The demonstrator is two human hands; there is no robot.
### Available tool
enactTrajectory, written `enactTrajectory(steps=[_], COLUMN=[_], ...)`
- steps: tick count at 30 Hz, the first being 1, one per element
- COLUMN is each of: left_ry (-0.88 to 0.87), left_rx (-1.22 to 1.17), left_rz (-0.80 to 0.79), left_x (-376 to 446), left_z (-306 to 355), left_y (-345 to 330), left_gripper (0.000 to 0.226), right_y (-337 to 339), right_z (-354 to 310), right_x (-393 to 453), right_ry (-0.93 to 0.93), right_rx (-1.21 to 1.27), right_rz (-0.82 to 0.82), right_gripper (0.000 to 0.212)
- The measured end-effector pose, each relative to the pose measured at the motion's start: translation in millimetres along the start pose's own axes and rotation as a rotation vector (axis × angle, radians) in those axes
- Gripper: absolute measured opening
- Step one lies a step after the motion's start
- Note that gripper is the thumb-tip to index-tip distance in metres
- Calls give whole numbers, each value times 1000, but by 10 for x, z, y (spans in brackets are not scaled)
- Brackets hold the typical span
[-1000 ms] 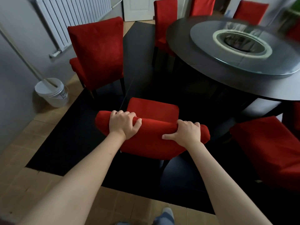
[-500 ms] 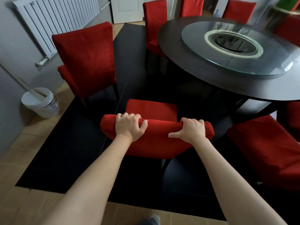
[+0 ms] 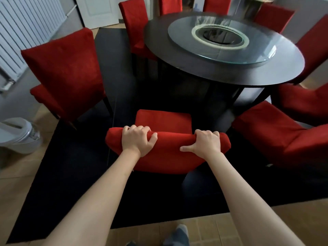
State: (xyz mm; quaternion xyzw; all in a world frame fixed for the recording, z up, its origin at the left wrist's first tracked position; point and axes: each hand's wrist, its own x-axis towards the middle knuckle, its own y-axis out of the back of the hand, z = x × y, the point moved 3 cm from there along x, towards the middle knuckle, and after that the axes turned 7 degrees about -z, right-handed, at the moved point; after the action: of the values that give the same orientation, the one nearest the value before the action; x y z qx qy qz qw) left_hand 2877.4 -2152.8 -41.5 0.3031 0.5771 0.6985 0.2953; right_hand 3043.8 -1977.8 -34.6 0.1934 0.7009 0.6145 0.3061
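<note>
Gripping the red chair point(image 3: 168, 157) by its backrest top, left hand point(image 3: 137, 142) and right hand point(image 3: 205, 143) stay clamped over it. The round table point(image 3: 195, 71) now sits more squarely beyond the grip than a second ago, so the chair appears aligned for pushing in.

A round dark wooden table point(image 3: 204, 68) stands on a black rectangular rug point(image 3: 71, 174). A circular glass turntable point(image 3: 266, 48) lies on the centre of the table, with a pale ring point(image 3: 195, 31) around its hub.

A red upholstered high-backed chair point(image 3: 65, 68) stands at the left edge of the rug, well apart from the table. A second red chair point(image 3: 134, 20) stands against the far-left edge of the table. Two low-seen red chairs point(image 3: 276, 135) point(image 3: 305, 103) stand at the near-right edge of the table.

A tan tiled floor point(image 3: 17, 174) surrounds the rug. A white lidded plastic bucket point(image 3: 16, 135) stands on the floor, off the left edge of the rug. A white ribbed wall radiator point(image 3: 26, 29) is mounted at upper left. A white panelled door point(image 3: 99, 9) lies beyond the far edge of the rug.
</note>
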Motion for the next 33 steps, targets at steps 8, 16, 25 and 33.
enactTrajectory(steps=[8,16,25,33], left_ry=[-143,-170,-181,-187], left_rx=[18,31,51,81], left_rz=[-22,-33,-72,-81], left_x=[-56,166,729,1393], left_z=[-159,-123,103,289], left_y=[26,-8,-85,-189], left_gripper=[70,69,75,76], right_y=[-143,-110,-1,107], right_z=[-209,-127,169,431], right_x=[-426,-263,209,763], right_ry=[-135,-177,-223,-234], right_rx=[15,57,75,103], right_rz=[31,25,11,22], right_gripper=[76,69,72,71])
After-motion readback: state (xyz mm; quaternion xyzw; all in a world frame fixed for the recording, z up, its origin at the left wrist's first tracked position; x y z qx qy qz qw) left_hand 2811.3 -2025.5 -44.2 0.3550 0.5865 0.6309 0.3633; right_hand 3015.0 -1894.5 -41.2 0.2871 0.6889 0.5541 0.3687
